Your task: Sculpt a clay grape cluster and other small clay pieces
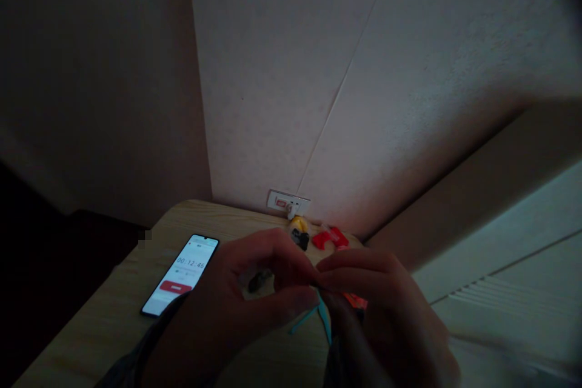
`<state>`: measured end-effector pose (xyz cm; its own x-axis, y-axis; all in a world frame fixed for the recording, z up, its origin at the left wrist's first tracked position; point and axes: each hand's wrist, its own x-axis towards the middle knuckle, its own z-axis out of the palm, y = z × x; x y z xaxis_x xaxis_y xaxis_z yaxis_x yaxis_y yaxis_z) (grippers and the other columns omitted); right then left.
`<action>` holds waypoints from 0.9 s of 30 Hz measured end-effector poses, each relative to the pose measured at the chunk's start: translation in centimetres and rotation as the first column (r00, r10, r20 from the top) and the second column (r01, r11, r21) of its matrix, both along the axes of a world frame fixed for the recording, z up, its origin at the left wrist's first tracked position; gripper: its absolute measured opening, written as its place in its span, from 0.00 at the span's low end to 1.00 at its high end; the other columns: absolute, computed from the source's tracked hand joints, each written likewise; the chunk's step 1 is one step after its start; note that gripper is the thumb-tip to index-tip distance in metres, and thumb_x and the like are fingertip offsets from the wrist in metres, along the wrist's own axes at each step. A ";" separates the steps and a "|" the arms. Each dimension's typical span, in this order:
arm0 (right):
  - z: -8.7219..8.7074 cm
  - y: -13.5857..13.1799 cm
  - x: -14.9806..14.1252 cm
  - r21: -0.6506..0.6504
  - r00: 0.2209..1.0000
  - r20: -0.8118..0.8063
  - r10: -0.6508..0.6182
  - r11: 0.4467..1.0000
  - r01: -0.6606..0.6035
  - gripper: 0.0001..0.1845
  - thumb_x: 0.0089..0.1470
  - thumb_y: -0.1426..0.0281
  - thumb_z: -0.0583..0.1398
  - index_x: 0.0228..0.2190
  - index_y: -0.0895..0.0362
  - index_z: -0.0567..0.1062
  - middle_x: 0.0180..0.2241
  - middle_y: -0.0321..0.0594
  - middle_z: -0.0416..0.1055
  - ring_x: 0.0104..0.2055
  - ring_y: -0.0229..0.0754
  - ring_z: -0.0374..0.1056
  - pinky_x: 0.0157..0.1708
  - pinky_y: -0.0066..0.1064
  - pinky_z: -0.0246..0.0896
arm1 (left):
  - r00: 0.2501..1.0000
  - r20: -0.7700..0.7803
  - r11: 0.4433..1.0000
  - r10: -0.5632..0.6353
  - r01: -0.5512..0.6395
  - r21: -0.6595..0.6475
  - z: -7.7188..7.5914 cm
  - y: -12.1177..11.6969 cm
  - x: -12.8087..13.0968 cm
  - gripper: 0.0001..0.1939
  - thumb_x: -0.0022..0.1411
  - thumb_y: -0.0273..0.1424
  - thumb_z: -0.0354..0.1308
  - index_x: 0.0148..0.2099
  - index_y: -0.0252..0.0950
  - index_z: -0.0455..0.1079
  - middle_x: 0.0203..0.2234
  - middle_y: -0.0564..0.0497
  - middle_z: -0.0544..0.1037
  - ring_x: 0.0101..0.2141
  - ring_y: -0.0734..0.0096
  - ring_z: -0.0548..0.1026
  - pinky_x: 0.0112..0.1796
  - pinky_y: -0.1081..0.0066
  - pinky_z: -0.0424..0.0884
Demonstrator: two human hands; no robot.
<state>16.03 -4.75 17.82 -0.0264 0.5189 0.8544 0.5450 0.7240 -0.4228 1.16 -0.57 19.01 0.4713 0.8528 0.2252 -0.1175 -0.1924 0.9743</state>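
My left hand is closed in a pinch, thumb and forefinger tips together. Facing it, my right hand pinches at the same spot, so the fingertips of both hands meet. A thin teal strip comes out below the fingertips, with two narrow ends spreading downward over the table. The part within the pinch is covered by my fingers, and dim light blurs the detail. Behind my right hand, a red-orange packet shows in part. A small dark object is visible through the gap of my left hand.
A lit phone with a running timer lies on the wooden table, left of my hands. Near the wall stand a yellow and black item and red wrappers. A wall socket holds a white plug. A pale panel rises at right.
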 end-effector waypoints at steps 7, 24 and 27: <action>-0.1 -0.2 0.1 -0.002 1.000 0.010 -0.007 1.000 0.007 0.06 0.52 0.80 0.60 0.33 0.59 0.74 0.33 0.38 0.72 0.34 0.34 0.70 0.29 0.23 0.67 | 1.000 -0.004 0.998 0.022 -0.022 -0.064 -0.1 -0.1 0.0 0.03 0.51 0.29 0.62 0.26 0.37 0.71 0.21 0.57 0.70 0.24 0.76 0.67 0.28 0.76 0.64; -0.2 0.0 -0.1 0.011 1.000 -0.004 0.007 1.000 -0.007 0.05 0.53 0.79 0.59 0.32 0.59 0.73 0.32 0.37 0.72 0.34 0.34 0.69 0.28 0.23 0.67 | 1.000 -0.018 1.000 0.009 -0.009 -0.006 -0.2 -0.1 -0.1 0.04 0.51 0.30 0.63 0.26 0.37 0.72 0.20 0.57 0.71 0.24 0.75 0.68 0.27 0.77 0.64; -0.1 -0.1 0.0 0.013 1.000 -0.001 -0.006 1.000 0.006 0.05 0.53 0.79 0.59 0.32 0.59 0.73 0.32 0.37 0.72 0.33 0.34 0.69 0.28 0.23 0.66 | 1.000 -0.020 1.000 0.012 -0.013 -0.005 -0.2 -0.1 -0.1 0.03 0.51 0.30 0.63 0.26 0.38 0.72 0.21 0.58 0.71 0.24 0.76 0.68 0.28 0.77 0.64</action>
